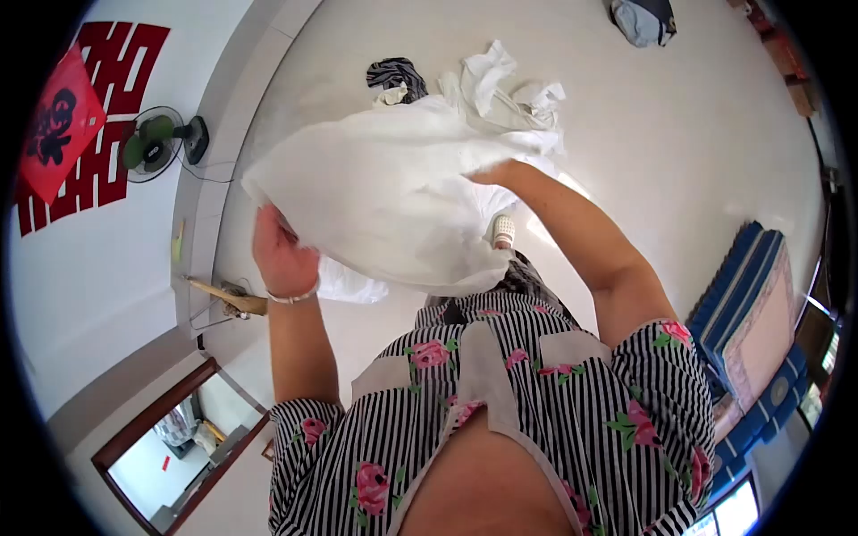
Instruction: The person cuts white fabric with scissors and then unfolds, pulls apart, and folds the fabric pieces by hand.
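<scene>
A large white cloth [357,179] is spread out in the air before me, its surface billowed and creased. At its left edge my left hand [284,255], with a pale bracelet at the wrist, is closed on the cloth, the fingertips partly hidden. My right hand [497,173] grips the cloth's right side, and some of its fingers are tucked out of sight in the fabric. Beyond the cloth, crumpled white fabric [487,85] lies on the floor beside a dark striped piece of fabric [396,76].
A green-bladed fan [152,143] stands by the left wall. Folded blue and pink padding [755,313] is stacked at right. A grey and black bag [643,22] lies on the pale floor [697,134] at the far end. My foot wears a white clog [504,230].
</scene>
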A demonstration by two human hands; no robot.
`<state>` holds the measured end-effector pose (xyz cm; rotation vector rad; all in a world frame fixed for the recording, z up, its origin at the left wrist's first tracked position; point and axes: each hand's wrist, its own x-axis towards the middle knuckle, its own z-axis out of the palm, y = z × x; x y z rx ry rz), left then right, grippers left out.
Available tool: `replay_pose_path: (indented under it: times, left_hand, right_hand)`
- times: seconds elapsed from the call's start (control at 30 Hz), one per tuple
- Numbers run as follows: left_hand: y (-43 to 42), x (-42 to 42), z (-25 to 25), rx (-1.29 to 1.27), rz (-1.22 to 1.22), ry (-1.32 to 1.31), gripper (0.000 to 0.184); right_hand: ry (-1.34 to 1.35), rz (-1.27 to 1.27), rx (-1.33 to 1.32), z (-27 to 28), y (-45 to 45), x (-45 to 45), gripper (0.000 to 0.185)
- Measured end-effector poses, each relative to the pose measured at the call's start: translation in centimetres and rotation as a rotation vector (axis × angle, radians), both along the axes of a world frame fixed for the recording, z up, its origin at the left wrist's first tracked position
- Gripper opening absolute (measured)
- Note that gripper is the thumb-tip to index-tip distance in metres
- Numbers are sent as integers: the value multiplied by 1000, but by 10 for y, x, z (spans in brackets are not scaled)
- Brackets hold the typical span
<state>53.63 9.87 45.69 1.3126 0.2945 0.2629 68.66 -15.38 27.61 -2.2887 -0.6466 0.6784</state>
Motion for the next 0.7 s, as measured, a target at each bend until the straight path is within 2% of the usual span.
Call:
replay_pose_path:
  times: [0.03,0.1,0.17,0.23,0.33,0.43,0.47,0.57,0.63,0.7]
  left_hand:
    - [11,8,7,2,-22,-25,33]
    - [45,21,16,1475,64,-304,41]
    - [21,57,41,186,5,45,49]
    - [23,84,32,846,-166,-79,52]
    - [36,125,-5,1548,58,-249,55]
    - [39,141,20,1496,68,138,48]
    - [48,148,17,1489,92,106,43]
    - [68,168,9,1411,117,41,27]
    - [69,176,16,1294,84,38,15]
    - [79,192,9,1076,-43,29,11]
  right_hand:
    - [-9,-51,80,0,-2,13,64]
    - [-30,-155,219,19,-34,50,61]
    - [-34,-249,303,55,-82,100,58]
    - [-36,-308,373,103,-130,147,56]
    - [-55,-338,474,174,-186,187,52]
    - [-88,-307,568,253,-208,185,45]
    - [-18,-573,573,281,-195,163,44]
    - [-79,-518,573,296,-254,174,42]
    - [-66,-618,551,307,-262,144,42]
    - [-29,-706,563,307,-277,132,42]
